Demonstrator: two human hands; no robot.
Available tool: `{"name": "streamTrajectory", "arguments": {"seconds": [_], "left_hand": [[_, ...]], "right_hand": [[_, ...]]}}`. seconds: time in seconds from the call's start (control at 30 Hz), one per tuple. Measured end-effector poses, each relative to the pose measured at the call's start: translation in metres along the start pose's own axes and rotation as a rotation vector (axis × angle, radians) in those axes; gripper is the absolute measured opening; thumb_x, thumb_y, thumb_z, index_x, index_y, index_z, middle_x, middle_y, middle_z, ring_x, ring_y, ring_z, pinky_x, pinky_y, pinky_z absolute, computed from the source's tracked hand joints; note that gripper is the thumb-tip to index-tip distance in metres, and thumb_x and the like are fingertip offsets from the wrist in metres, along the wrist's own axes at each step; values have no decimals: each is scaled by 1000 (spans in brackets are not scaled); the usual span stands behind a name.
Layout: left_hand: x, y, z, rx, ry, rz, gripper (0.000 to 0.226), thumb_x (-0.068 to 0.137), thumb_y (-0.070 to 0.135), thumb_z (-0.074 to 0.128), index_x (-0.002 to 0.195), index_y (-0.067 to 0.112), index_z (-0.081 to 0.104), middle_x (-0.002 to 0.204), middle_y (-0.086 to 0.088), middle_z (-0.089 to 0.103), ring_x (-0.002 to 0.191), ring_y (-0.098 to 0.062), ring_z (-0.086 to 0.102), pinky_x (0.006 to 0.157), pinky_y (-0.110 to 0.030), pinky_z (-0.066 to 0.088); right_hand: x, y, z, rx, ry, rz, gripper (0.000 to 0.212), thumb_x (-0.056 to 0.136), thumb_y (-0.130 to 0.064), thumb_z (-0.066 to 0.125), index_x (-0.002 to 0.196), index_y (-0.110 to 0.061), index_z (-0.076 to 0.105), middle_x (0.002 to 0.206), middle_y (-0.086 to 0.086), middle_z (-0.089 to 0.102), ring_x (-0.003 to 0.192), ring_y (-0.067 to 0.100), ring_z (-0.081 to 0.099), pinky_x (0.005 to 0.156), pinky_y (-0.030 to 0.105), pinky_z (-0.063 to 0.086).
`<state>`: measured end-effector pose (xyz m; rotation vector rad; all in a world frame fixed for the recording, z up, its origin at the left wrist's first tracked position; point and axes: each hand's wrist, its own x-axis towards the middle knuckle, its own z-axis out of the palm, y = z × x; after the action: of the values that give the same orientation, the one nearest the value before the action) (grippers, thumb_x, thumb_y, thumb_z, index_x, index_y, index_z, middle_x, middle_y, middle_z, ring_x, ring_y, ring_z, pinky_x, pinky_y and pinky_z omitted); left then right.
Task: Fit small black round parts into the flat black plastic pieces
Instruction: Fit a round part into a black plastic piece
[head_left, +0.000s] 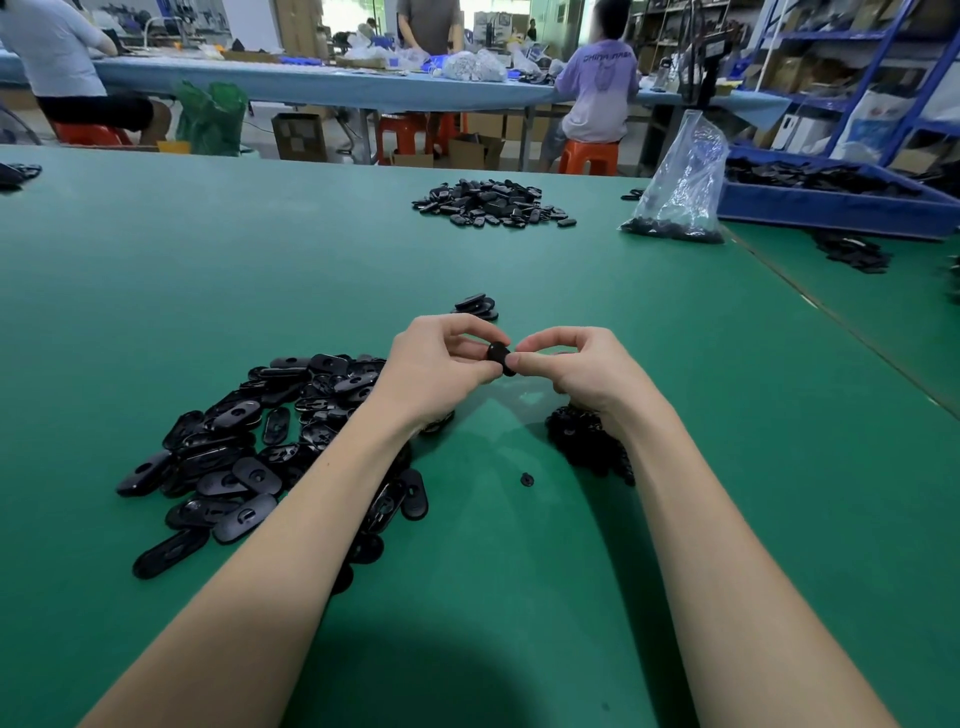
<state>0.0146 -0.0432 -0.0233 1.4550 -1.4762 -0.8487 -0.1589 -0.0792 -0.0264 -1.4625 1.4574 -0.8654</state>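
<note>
On the green worktop, left of the hands: loose heap of flat black plastic pieces. Left hand and right hand meet above the mat, fingers curled, both pinching one flat black piece between fingertips. Under the right wrist: small pile of black round parts, one stray round part just left of it. Beyond the hands, a short stack of pieces; farther back, a second heap.
</note>
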Motion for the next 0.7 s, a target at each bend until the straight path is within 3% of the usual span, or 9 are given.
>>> {"name": "streamTrajectory", "arguments": {"seconds": [0.1,0.23,0.3,0.37,0.43,0.57,0.7], "left_hand": [[1,0,-3,-58,-18,-47,23,79,6,78,94,23,76,83,1,78,80,-13,72,92,-34,56],[2,1,-2,-29,-4,-118,15,80,7,77,89,19,73,81,-3,77,81,-26,73,91,-43,59],[3,2,-2,51,28,-106,15,78,9,77,85,22,73,76,1,75,74,-20,70,79,-33,60],[3,2,-3,107,58,-96,15,78,10,76,84,24,72,71,6,73,67,-13,66,59,-16,53],[4,1,-4,124,73,-100,15,78,11,76,86,24,73,72,7,73,64,-8,62,48,-9,43],[5,0,-3,133,58,-93,14,80,15,77,88,26,75,71,9,72,66,-4,62,48,-6,41],[6,-3,-1,142,73,-92,12,80,15,79,87,24,76,60,15,66,57,3,58,46,-5,39]], "right_hand": [[-3,3,-1,32,-38,5,24,73,-47,88,87,-29,79,82,-6,74,68,7,52,57,22,34],[-1,5,5,-26,-19,-84,23,71,-43,90,80,-26,77,63,-14,64,53,-1,50,51,16,35],[2,4,6,-79,-4,-125,21,72,-40,90,78,-26,77,59,-16,62,55,-1,54,49,13,36],[3,4,6,-87,-20,-151,16,75,-36,89,78,-25,77,59,-16,61,58,0,56,53,14,38],[3,4,7,-85,-31,-162,13,77,-32,88,78,-25,77,60,-16,62,59,1,57,55,14,40],[4,4,11,-90,3,-167,11,78,-29,86,75,-26,77,57,-17,63,53,-5,56,50,7,38],[4,5,16,-114,-18,-163,11,80,-29,83,76,-25,74,65,-12,65,57,1,56,52,11,39]]}}
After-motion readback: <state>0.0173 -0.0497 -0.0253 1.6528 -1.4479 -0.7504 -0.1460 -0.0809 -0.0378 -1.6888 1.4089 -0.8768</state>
